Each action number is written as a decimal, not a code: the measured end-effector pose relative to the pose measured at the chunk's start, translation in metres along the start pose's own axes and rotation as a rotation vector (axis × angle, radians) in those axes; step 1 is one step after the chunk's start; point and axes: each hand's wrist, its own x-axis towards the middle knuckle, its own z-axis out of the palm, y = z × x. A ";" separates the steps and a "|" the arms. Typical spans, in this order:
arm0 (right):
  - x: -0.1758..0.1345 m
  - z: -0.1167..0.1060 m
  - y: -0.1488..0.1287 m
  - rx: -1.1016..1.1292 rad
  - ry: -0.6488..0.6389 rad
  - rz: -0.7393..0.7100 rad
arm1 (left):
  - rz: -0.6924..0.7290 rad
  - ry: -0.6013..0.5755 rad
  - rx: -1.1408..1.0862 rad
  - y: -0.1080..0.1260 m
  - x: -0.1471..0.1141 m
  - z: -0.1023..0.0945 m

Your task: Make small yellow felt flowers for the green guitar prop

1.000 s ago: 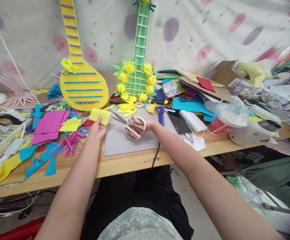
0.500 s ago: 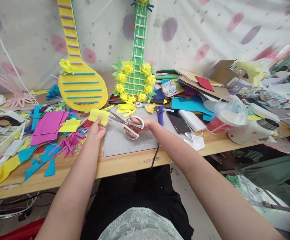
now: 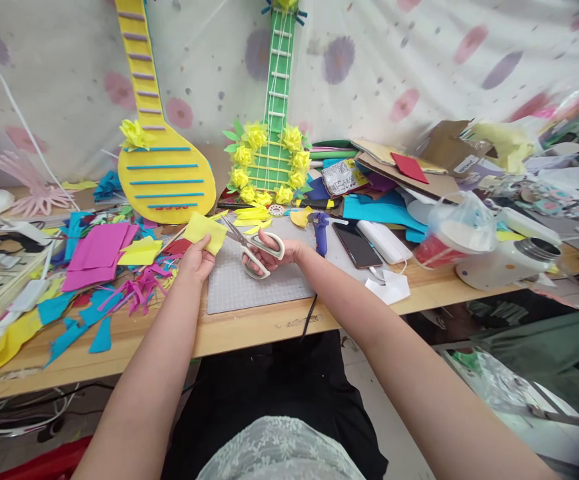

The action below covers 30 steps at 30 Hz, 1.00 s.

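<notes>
Between the fingers of my left hand (image 3: 199,260) is a small yellow paper piece (image 3: 204,230), tilted, its right edge near the scissor blades. My right hand (image 3: 269,253) grips a pair of scissors (image 3: 247,244) by its pale handles, blades parted and pointing up and left. Whether a blade touches the paper I cannot tell. Both hands are above the grey cutting mat (image 3: 259,293). Behind them lie yellow strips (image 3: 253,215). A yellow paper guitar (image 3: 166,177) and a green one with yellow flowers (image 3: 269,157) lean against the curtain.
Magenta sheets (image 3: 96,257) and coloured scraps are spread at the left. Right of the mat lie a purple glue gun (image 3: 320,233), a phone (image 3: 356,243) and a white power bank (image 3: 384,241). Farther right stand a bagged cup (image 3: 454,233) and a white jar (image 3: 506,263).
My left hand has moved slightly right and turned the yellow paper, so its corner tilts down. The scissors have shifted a little left and their blades point more upward, opened wider.
</notes>
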 end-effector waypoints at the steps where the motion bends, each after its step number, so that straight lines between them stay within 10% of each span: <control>1: 0.001 0.001 0.000 -0.002 -0.003 -0.004 | 0.005 -0.006 0.014 -0.001 0.000 0.000; 30: 0.001 -0.001 0.003 0.041 0.033 -0.104 | -0.007 0.001 0.050 -0.006 0.003 -0.002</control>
